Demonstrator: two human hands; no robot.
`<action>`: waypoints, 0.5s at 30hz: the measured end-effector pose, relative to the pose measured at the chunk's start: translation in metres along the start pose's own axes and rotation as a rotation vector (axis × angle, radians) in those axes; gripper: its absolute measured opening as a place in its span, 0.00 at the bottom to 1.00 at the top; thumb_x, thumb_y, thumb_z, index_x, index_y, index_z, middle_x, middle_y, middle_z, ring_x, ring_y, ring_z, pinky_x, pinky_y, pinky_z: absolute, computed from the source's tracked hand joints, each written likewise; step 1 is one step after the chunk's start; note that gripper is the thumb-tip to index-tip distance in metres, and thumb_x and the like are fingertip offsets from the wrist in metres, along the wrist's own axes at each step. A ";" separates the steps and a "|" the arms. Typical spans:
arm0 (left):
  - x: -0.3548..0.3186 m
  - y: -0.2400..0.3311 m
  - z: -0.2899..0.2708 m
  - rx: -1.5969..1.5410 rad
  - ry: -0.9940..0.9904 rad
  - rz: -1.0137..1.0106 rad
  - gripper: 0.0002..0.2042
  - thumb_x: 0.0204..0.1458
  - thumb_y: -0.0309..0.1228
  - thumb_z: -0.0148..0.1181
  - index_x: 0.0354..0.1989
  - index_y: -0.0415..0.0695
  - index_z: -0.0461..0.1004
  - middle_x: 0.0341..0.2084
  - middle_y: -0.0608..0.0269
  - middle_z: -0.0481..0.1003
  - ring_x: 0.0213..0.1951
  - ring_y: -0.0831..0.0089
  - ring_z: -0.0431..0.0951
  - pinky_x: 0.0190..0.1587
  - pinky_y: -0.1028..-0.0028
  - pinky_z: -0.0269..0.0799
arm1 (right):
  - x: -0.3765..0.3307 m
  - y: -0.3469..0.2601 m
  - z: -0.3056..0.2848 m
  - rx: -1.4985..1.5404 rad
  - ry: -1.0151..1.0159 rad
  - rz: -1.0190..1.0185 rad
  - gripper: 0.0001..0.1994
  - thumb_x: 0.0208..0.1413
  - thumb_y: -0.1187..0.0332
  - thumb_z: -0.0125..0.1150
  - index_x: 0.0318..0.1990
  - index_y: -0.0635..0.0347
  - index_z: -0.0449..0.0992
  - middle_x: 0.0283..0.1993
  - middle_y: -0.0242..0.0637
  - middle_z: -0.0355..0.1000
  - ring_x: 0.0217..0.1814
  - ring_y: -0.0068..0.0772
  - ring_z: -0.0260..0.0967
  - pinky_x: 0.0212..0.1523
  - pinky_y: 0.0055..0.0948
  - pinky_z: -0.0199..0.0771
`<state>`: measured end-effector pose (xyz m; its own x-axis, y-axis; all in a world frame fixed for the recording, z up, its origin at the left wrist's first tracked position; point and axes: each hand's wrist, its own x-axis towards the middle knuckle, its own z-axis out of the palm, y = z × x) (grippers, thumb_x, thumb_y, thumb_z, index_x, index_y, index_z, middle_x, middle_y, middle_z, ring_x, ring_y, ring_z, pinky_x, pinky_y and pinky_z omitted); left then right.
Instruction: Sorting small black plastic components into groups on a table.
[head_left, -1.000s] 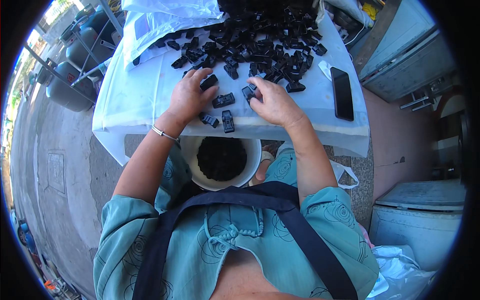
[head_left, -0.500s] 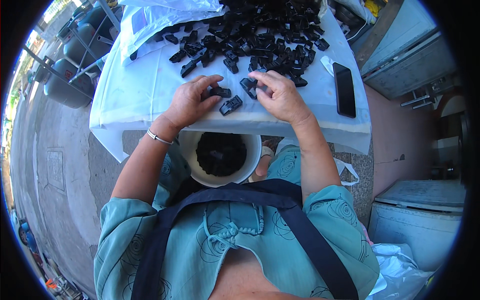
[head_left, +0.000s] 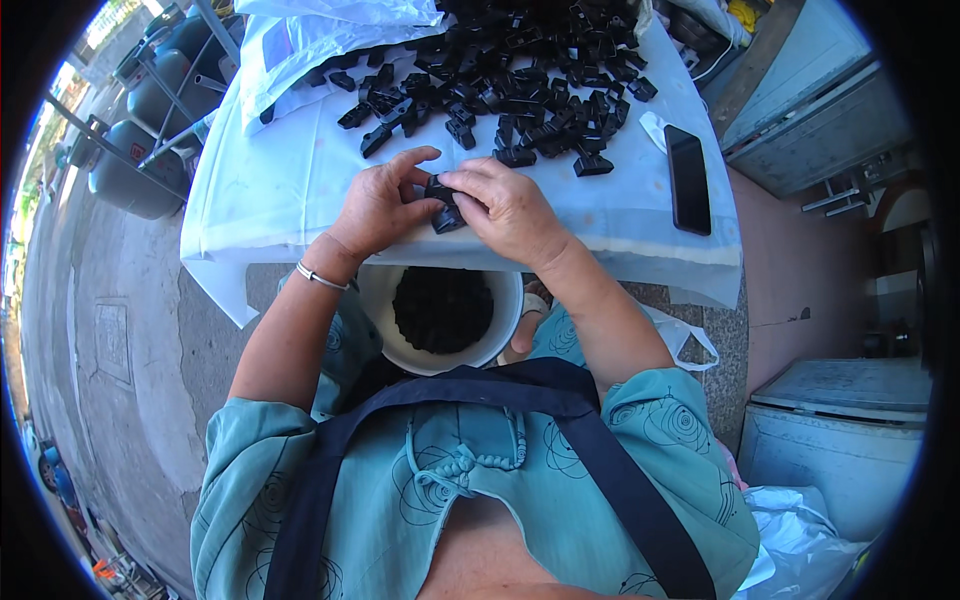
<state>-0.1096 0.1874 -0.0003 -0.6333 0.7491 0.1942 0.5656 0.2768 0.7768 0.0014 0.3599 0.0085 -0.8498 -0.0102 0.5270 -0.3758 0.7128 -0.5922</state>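
Note:
Close together over the near part of the table, my left hand (head_left: pixel 378 208) and my right hand (head_left: pixel 508 212) meet at small black plastic parts. One black plastic part (head_left: pixel 437 188) is pinched between the fingers of both hands. Just below it, a second black plastic part (head_left: pixel 447 219) shows between my thumbs; whether it is gripped or rests on the cloth, I cannot tell. Beyond my hands spreads a large heap of similar black parts (head_left: pixel 540 95). My fingers cover much of what they hold.
A white cloth (head_left: pixel 290 190) covers the table, with a plastic bag (head_left: pixel 320 45) at the far left. On the right lies a dark phone (head_left: pixel 688 180). Below the table edge, between my legs, a white bucket (head_left: pixel 508 320) holds a dark mass. A metal cabinet (head_left: pixel 840 430) stands right.
My right hand has moved left to meet my left hand. The loose part near the edge now sits between my thumbs, and the right hand's earlier part now appears at the heap's near edge.

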 end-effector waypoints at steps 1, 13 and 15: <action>0.000 -0.001 0.000 -0.009 0.008 -0.022 0.30 0.40 0.27 0.71 0.55 0.48 0.70 0.31 0.62 0.79 0.23 0.77 0.73 0.30 0.75 0.72 | -0.001 0.002 0.000 0.000 0.000 0.001 0.13 0.49 0.78 0.62 0.44 0.59 0.79 0.44 0.42 0.74 0.41 0.41 0.75 0.41 0.30 0.77; 0.001 0.003 -0.001 0.014 0.001 0.029 0.26 0.40 0.23 0.71 0.51 0.43 0.70 0.31 0.67 0.78 0.23 0.82 0.68 0.27 0.79 0.68 | 0.002 0.007 -0.002 -0.050 -0.073 -0.106 0.12 0.50 0.76 0.62 0.44 0.58 0.80 0.44 0.41 0.75 0.44 0.41 0.75 0.44 0.33 0.76; -0.001 0.002 0.000 0.051 0.021 0.084 0.25 0.41 0.27 0.71 0.50 0.43 0.72 0.32 0.63 0.78 0.23 0.78 0.70 0.29 0.76 0.70 | 0.002 0.007 -0.004 -0.162 -0.047 -0.170 0.11 0.51 0.72 0.62 0.43 0.59 0.80 0.44 0.40 0.75 0.43 0.41 0.74 0.45 0.35 0.74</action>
<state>-0.1079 0.1868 0.0007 -0.5929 0.7584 0.2707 0.6433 0.2440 0.7257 -0.0019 0.3677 0.0075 -0.7969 -0.1694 0.5799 -0.4540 0.8013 -0.3897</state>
